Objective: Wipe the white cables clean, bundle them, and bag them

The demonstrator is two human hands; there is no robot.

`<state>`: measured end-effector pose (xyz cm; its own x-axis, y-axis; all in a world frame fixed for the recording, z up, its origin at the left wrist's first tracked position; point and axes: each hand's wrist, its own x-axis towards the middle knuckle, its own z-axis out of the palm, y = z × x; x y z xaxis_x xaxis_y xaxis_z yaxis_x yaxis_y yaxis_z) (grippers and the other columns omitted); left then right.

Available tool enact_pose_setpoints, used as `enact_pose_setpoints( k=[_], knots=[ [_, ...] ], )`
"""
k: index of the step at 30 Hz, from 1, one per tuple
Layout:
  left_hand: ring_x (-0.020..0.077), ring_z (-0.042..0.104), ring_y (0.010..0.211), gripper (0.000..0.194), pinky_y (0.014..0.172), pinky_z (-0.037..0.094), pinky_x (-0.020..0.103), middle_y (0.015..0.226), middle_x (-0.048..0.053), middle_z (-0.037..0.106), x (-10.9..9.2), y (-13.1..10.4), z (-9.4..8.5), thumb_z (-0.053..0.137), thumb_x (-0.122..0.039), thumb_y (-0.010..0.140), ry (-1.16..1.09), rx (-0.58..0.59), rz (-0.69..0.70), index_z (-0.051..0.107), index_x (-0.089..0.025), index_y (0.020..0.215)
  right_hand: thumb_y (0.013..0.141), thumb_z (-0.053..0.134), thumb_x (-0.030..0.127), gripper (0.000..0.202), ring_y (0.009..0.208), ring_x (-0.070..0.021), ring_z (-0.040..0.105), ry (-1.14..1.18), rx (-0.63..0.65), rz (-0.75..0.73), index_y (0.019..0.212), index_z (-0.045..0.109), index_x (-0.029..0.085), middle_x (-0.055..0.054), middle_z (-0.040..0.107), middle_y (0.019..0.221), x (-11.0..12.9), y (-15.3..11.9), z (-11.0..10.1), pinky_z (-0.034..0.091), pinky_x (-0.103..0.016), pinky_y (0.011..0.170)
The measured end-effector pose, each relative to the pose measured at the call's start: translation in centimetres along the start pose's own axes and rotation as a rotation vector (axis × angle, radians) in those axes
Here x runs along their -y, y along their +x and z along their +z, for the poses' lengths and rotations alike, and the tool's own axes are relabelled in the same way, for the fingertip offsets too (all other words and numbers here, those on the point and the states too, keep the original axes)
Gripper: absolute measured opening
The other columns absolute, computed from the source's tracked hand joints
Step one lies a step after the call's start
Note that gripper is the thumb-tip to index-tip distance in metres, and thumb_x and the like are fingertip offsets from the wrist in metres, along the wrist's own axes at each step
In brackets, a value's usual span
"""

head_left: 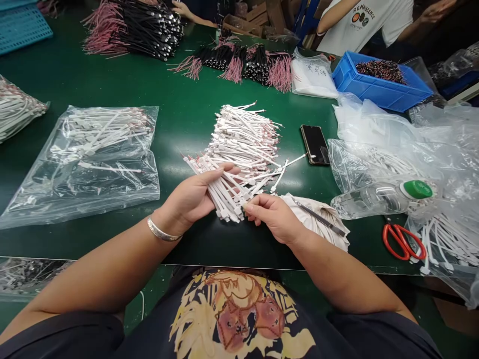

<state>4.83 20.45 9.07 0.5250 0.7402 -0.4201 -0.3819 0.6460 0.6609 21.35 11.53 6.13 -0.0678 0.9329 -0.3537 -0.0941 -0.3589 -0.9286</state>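
Observation:
A bundle of short white cables (221,195) rests in my left hand (200,192), thumb over the top and fingers curled beneath. Their white connector ends point toward me; thin reddish wire ends stick out at the far side. My right hand (271,214) is closed in a pinch at the bundle's right edge, on what looks like the connector end of one white cable. Just beyond both hands lies a large pile of similar white cables (243,142), a few straying to the right. A cream cloth (299,207) with metal tweezers (320,218) on it lies beside my right hand.
Left lies a clear bag of white cables (108,169). To the right are a phone (315,144), a plastic bottle (374,199), red-handled scissors (403,242) and more bagged cables. Black-and-pink wire bundles (145,30) and a blue bin (377,89) stand farther back, near two people.

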Motion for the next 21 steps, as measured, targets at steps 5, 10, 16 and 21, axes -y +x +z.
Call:
enact_pose_setpoints(
  k=[5,10,16,21],
  knots=[
    [0.0182,0.064,0.073,0.02,0.068,0.055,0.032,0.087,0.009,0.067,-0.3,0.6,-0.4,0.045,-0.014,0.086,0.028,-0.014,0.041,0.063,-0.011,0.094,0.074,0.066,0.041,0.028,0.055,-0.0076,0.046,-0.139,-0.048,-0.06,0.066,0.057,0.017,0.002,0.054,0.062,-0.3,0.5,-0.1,0.037,-0.02,0.049],
    [0.0176,0.064,0.068,0.021,0.063,0.056,0.03,0.079,0.01,0.066,-0.6,1.0,-0.9,0.046,-0.018,0.086,0.079,0.019,0.06,0.064,-0.009,0.091,0.071,0.066,0.042,0.029,0.058,-0.009,0.048,-0.207,-0.097,-0.09,0.065,0.056,0.016,0.002,0.053,0.062,0.2,0.6,-0.3,0.039,-0.02,0.049],
    [0.0174,0.065,0.071,0.018,0.063,0.058,0.03,0.083,0.011,0.067,-0.8,1.3,-0.8,0.048,-0.016,0.086,0.097,-0.005,0.028,0.064,-0.01,0.082,0.069,0.067,0.04,0.027,0.059,-0.009,0.051,-0.233,-0.115,-0.033,0.065,0.055,0.016,0.001,0.056,0.063,1.4,-0.8,-0.6,0.038,-0.019,0.047],
    [0.0176,0.065,0.074,0.013,0.067,0.058,0.032,0.089,0.011,0.067,0.6,1.4,-0.6,0.051,-0.013,0.084,0.129,0.01,0.034,0.063,-0.009,0.084,0.069,0.067,0.038,0.025,0.058,-0.0091,0.051,-0.26,-0.173,0.01,0.064,0.055,0.016,0.0,0.056,0.063,1.2,-2.8,-0.9,0.038,-0.019,0.047]
  ],
)
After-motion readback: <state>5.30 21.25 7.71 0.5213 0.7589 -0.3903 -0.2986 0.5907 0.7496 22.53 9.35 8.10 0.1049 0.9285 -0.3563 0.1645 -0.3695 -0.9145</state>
